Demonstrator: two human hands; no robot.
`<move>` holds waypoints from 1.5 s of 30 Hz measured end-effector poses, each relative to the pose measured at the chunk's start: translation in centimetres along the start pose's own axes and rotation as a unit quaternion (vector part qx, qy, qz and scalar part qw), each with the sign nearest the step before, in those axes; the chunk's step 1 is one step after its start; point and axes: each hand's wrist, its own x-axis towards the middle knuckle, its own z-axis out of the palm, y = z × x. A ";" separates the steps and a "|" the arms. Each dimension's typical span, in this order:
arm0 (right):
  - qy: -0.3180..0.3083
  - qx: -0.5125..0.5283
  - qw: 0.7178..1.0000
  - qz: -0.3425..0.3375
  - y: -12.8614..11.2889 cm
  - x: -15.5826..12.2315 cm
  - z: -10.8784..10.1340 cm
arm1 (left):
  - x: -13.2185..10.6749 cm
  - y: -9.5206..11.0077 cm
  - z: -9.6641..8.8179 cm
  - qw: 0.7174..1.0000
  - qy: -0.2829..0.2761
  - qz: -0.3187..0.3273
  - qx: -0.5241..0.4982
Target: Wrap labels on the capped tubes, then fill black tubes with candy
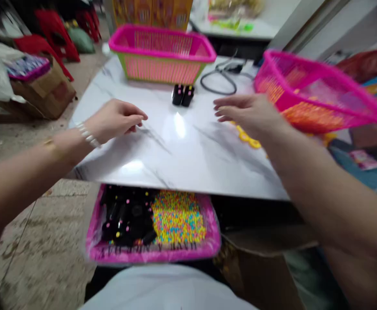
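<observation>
My left hand (119, 119), with a white bracelet at the wrist, hovers over the left part of the white marbled table (178, 159). Its fingers are curled in, the thumb lies close to them, and nothing shows in its grasp. On the right, my right hand (243, 108) is held above the table with fingers stretched out and no object in them. Between and beyond the hands, two small black pieces (183, 95) with pink and yellow dots stand side by side. Yellow ring-shaped pieces (248, 139) lie just under my right hand, partly hidden by the forearm.
A pink-and-green basket (162, 69) stands at the back; a pink basket (324, 82) with orange pieces is at right. A black cable (219, 89) loops between them. Below the table's front edge, a pink tray (152, 257) holds black pieces (128, 217) and colourful beads (180, 219).
</observation>
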 end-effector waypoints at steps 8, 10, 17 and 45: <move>-0.022 -0.204 0.942 -0.266 -0.2 -20.3 3.1 | -20.5 -5.0 6.8 0.932 -0.024 0.328 0.153; -0.001 -0.231 0.916 -0.327 0.4 -22.3 4.9 | -21.1 -6.0 9.6 0.924 -0.089 0.305 0.211; -0.148 -0.353 0.878 -0.287 3.5 -23.9 7.3 | -20.7 -5.7 11.8 0.880 -0.226 0.198 0.369; -0.304 -0.264 0.906 -0.133 3.5 -16.2 14.6 | -19.3 -5.4 11.7 0.838 -0.267 0.300 0.370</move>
